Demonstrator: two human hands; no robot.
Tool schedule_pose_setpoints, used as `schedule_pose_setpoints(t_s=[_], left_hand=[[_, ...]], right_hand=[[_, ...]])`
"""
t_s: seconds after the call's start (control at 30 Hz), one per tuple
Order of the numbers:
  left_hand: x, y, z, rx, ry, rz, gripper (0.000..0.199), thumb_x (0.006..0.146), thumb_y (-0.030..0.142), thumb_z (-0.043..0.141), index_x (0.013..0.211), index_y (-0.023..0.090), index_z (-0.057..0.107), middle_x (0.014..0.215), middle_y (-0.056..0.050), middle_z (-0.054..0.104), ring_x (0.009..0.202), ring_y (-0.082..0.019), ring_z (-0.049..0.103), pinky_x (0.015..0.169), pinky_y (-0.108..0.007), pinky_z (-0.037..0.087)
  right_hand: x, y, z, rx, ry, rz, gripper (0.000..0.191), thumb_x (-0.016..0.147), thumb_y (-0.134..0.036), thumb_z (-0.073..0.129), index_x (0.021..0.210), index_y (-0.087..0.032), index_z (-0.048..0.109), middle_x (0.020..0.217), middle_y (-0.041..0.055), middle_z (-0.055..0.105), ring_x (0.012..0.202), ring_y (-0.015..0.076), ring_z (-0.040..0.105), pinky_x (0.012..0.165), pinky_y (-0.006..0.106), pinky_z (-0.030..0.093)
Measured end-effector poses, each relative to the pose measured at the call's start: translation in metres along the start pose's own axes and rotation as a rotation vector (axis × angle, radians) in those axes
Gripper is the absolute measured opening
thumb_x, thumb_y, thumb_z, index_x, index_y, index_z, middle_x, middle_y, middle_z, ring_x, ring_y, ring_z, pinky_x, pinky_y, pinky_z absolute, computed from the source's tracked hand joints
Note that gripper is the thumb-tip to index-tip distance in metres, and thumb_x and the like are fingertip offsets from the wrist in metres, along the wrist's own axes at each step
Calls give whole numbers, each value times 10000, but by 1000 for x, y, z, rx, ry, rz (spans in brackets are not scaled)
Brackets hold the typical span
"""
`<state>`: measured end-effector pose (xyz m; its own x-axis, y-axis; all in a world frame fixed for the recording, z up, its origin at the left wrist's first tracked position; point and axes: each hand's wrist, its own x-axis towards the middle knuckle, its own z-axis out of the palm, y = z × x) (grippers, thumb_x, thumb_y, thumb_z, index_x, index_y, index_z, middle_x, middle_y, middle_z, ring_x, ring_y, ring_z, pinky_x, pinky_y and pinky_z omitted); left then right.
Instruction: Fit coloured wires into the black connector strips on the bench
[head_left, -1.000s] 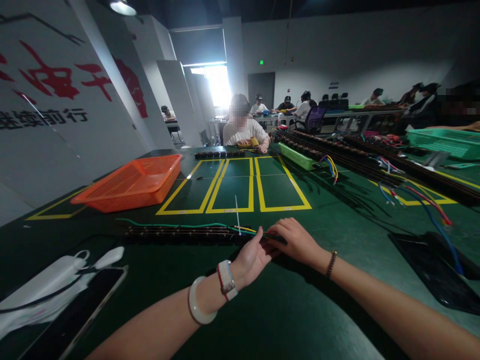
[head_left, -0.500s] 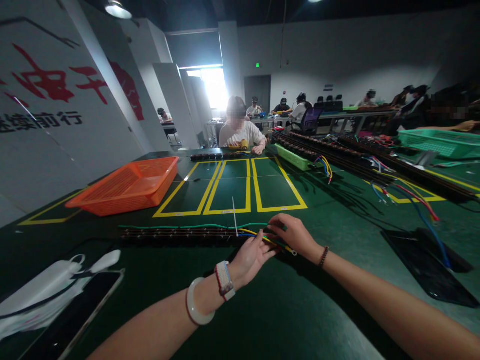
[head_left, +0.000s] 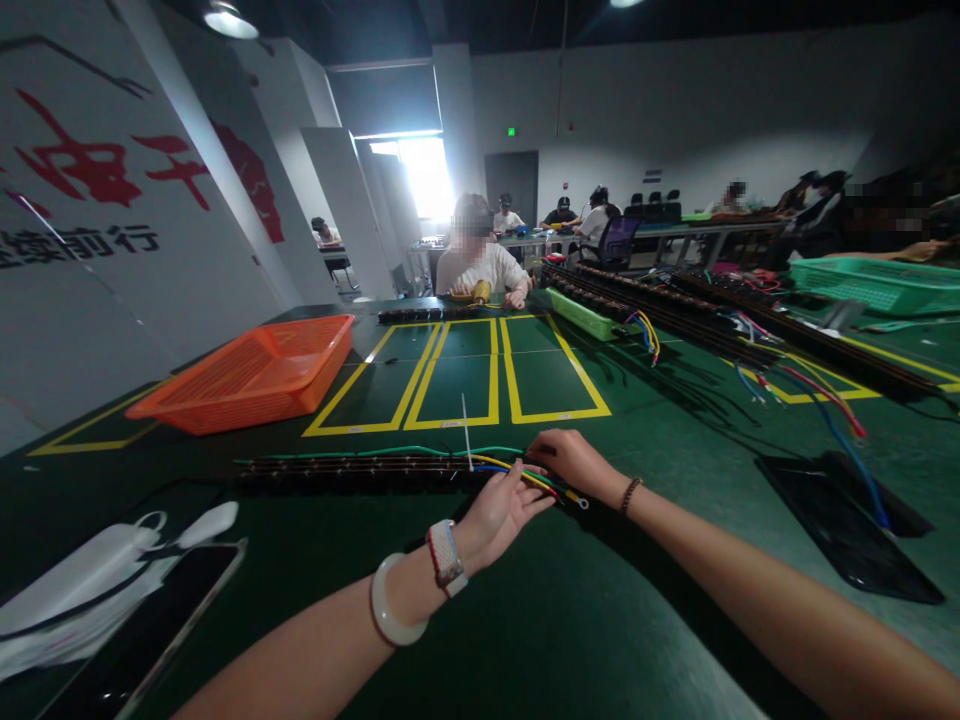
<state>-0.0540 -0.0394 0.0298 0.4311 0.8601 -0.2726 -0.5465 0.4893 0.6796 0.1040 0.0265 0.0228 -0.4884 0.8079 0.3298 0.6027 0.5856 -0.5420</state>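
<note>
A long black strip of wiring [head_left: 360, 470] lies crosswise on the green table, with a green wire [head_left: 420, 450] along its far edge. Coloured wires [head_left: 540, 481], yellow, blue, green and red, run out of its right end; one ends in a ring terminal. A white cable tie [head_left: 466, 430] stands up from the strip near that end. My left hand [head_left: 501, 515] is closed on the wires, thumb above and fingers beneath. My right hand [head_left: 577, 468] pinches at the same bundle from the far side, where the green wire reaches its fingertips; the exact grip is partly hidden.
An orange basket [head_left: 247, 375] sits at the left, beyond a phone [head_left: 157, 625] and a white power bank-like object [head_left: 82, 575]. At right are a dark flat panel [head_left: 840, 530], more wired strips [head_left: 675, 310] and a green tray [head_left: 581, 315]. A person [head_left: 480, 265] works opposite.
My right hand has shifted slightly left along the wires, and more of their coloured ends shows between my hands. My left hand stays in nearly the same place.
</note>
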Motion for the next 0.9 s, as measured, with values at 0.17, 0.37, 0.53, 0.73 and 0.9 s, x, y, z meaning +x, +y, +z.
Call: schedule_pose_setpoints(t_s=[0.17,0.37,0.53,0.73,0.9], left_hand=[[2,-1,1,-8,24,10,257,896,330,467,1000,104,532,1198,-181,558,1116,-252,549,1015,-457,374],[3,-2,-1,9,15,-3,210,902,260,460,1012,111,559,1132,-158,602,1125,-228,538,1038,-436,337],[4,-3,1,-41,45,22,205,908,287,448,859,126,565,1034,-129,633,1054,-220,571,991,-422,396],[5,-4,0,-68,13,37,204,907,297,451,840,131,550,1047,-125,627,1046,-213,569,962,-401,424],[5,-5,-1,-70,3,49,148,894,266,485,873,133,546,1029,-120,635,1050,-211,572,983,-411,407]], right_hand=[[2,1,-2,-93,10,-74,149,872,-198,548,945,-170,675,921,65,679,881,191,609,773,290,445],[-14,-14,-23,-123,107,-63,154,882,-316,548,915,-177,603,861,45,622,778,159,561,676,262,428],[-25,-21,-26,-495,-64,-411,263,897,-397,505,824,-158,586,761,62,562,710,183,486,647,302,345],[-25,-25,-18,-642,-122,-465,160,896,-285,496,846,-152,570,791,68,561,715,189,467,642,311,319],[-25,-27,-18,-665,-90,-410,204,921,-208,423,794,-148,570,748,76,559,676,183,470,616,310,313]])
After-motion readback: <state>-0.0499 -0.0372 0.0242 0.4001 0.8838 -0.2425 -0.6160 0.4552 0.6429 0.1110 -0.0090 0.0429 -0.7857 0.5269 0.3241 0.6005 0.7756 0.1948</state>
